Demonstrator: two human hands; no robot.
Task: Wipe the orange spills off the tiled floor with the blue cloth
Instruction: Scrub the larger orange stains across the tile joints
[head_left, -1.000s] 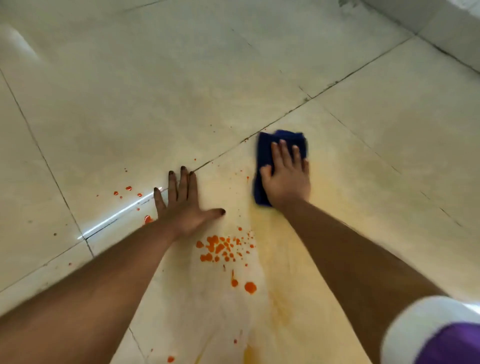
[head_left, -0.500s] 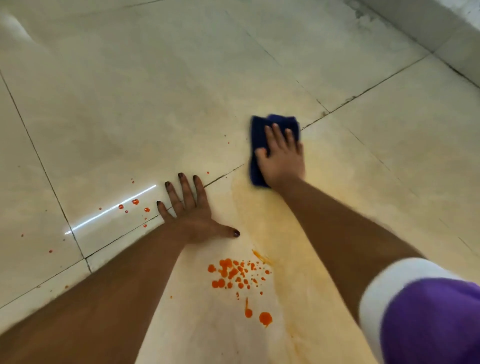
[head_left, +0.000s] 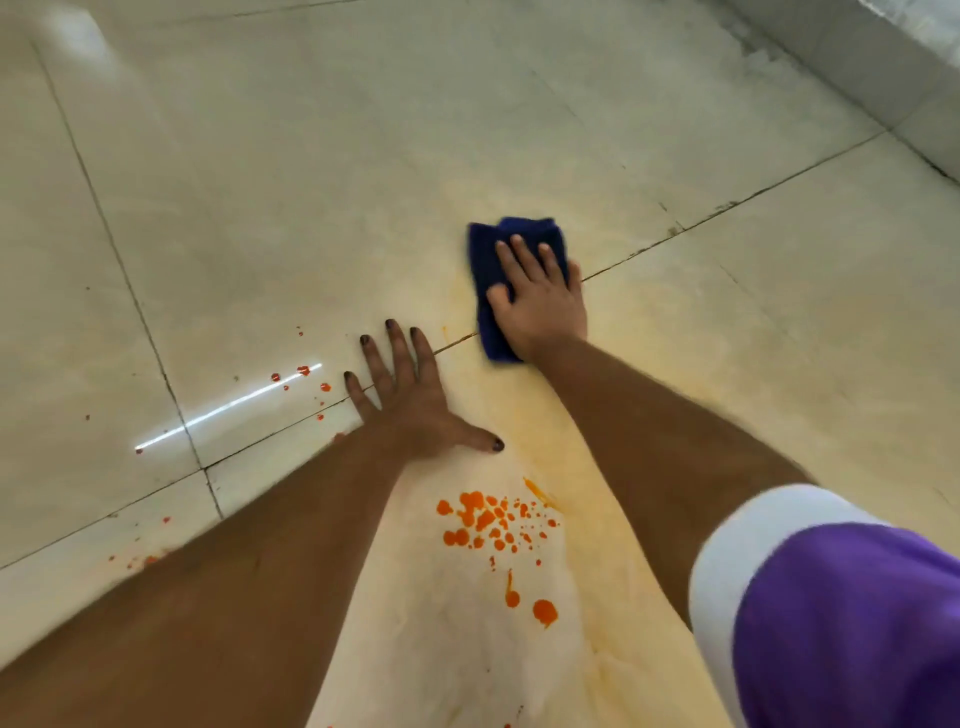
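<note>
My right hand (head_left: 540, 306) presses flat on the folded blue cloth (head_left: 485, 260), which lies on the tiled floor (head_left: 311, 182) across a grout line. My left hand (head_left: 410, 402) rests flat on the floor with fingers spread, holding nothing, to the left of and nearer than the cloth. A cluster of orange drops (head_left: 488, 525) sits between my forearms, with two bigger drops (head_left: 543, 610) nearer to me. Smaller orange specks (head_left: 304, 376) lie left of my left hand. A pale yellow smear (head_left: 649, 364) covers the tile around the cloth.
A grey raised ledge or wall base (head_left: 857, 67) runs along the top right corner. A bright streak of reflected light (head_left: 228, 408) lies on the tile at the left. More tiny orange specks (head_left: 140, 558) sit along the grout line at the lower left.
My right hand has pushed the blue cloth away from me, past the grout line. My left hand stays planted. The view has shifted so the orange drops sit lower in frame.
</note>
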